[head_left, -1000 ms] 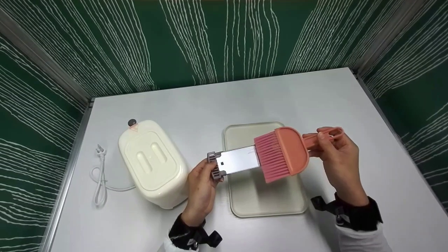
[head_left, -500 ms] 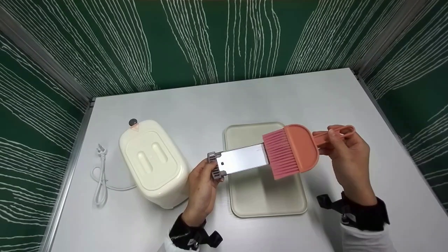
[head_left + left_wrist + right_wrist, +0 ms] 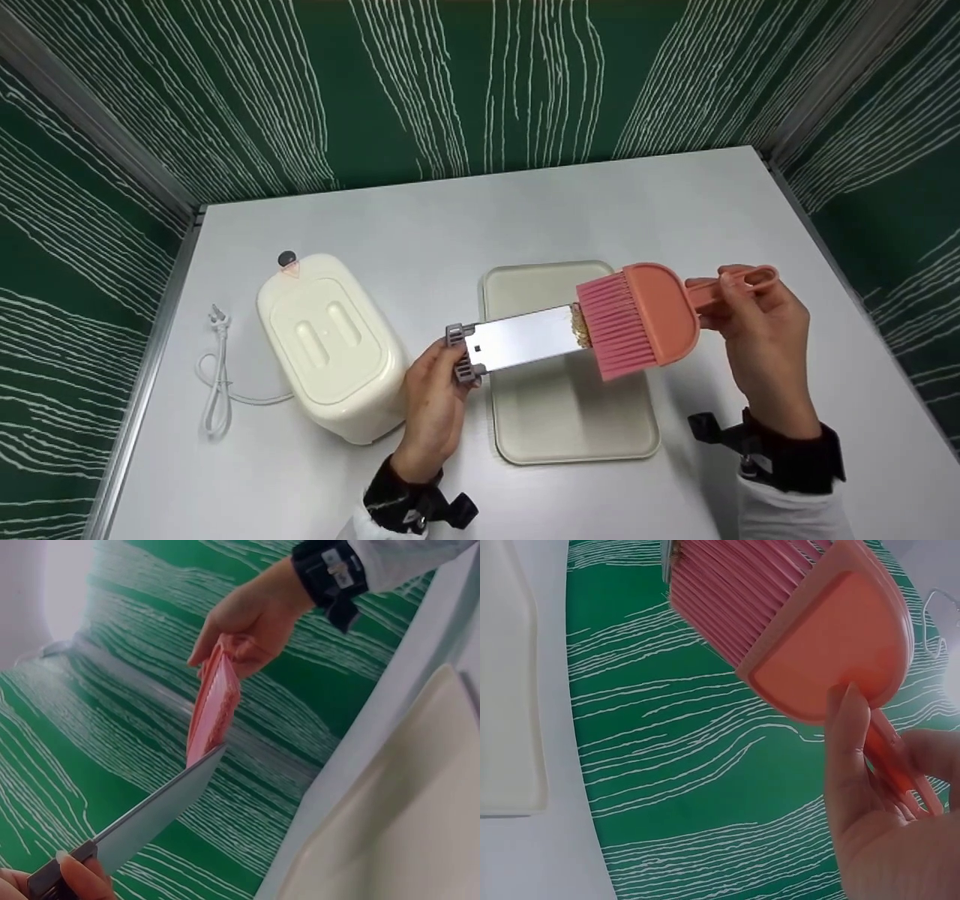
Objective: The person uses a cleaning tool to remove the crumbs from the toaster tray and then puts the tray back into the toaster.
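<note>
My left hand (image 3: 433, 409) pinches the grey slotted end of a flat metal crumb tray (image 3: 525, 337), held out level over the beige tray. Brown crumbs (image 3: 580, 327) lie at its far end, against the bristles. A coral-pink hand brush (image 3: 660, 315) is in my right hand (image 3: 765, 345), gripped by its looped handle, bristles pointing left. In the left wrist view the brush (image 3: 214, 705) stands edge-on at the tip of the crumb tray (image 3: 157, 817). The right wrist view has my thumb and fingers (image 3: 847, 735) around the handle, just below the brush head (image 3: 825, 645).
Below both hands a shallow beige rectangular tray (image 3: 577, 442) lies on the white table (image 3: 390, 232). A cream toaster (image 3: 330, 337) with a lidded top stands to the left, close to my left hand. Its white cord and plug (image 3: 218, 375) lie farther left. Green walls surround the table.
My right hand has drawn the brush to the right along the crumb tray, baring more metal and the crumbs near its end. My left hand has stayed put.
</note>
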The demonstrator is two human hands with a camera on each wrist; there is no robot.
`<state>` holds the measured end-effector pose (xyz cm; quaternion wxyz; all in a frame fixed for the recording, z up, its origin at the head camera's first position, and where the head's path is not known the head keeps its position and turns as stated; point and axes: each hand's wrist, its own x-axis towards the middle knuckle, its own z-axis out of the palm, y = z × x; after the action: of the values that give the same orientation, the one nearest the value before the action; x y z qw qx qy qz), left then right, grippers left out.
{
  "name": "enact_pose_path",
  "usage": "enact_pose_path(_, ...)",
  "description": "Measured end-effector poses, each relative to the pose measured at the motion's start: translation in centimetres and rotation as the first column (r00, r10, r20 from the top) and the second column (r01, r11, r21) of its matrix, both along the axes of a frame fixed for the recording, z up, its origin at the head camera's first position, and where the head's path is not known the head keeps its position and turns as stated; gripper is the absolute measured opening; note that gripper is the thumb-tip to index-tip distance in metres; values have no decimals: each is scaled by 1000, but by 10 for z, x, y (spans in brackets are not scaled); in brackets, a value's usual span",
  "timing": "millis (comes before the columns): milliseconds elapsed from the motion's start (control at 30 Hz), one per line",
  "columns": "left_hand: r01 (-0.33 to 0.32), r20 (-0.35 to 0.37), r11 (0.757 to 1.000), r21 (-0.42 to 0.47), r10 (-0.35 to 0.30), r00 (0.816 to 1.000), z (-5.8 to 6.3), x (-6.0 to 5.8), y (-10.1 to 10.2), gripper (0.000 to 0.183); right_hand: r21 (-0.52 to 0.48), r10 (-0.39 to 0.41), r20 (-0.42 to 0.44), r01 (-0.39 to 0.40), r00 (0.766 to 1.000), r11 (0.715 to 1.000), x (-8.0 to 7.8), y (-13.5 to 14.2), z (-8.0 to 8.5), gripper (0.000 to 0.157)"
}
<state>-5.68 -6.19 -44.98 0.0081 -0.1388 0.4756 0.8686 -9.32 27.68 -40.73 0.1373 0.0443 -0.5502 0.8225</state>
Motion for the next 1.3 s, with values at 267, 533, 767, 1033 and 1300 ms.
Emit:
enact_pose_path(267,-12,7,1000,-7,12,1000,0,-1,1,32,-40,-19,10,20,1000,999,1,5,1,23)
enact_pose_path(533,-14,-13,1000,-25,14,1000,-1,-1,2,31,-137,-51,-19,48,999,989,0,-5,3,21)
enact_pose_path(767,-23,-16,999,-41,22,1000,-2,1,0,31,-103,80,-92,-89,993,991,0,-27,-1,17)
enact_pose_path(1033,-36,6,999,-11,36,999,-2,0,1,30,-147,194,-101,-207,976,967,5,-49,-9,16)
enact_pose_path(1300,-25,4,1000,-6,25,1000,-3,1,2,28,-139,249,-81,-258,965,956,12,-73,-17,14)
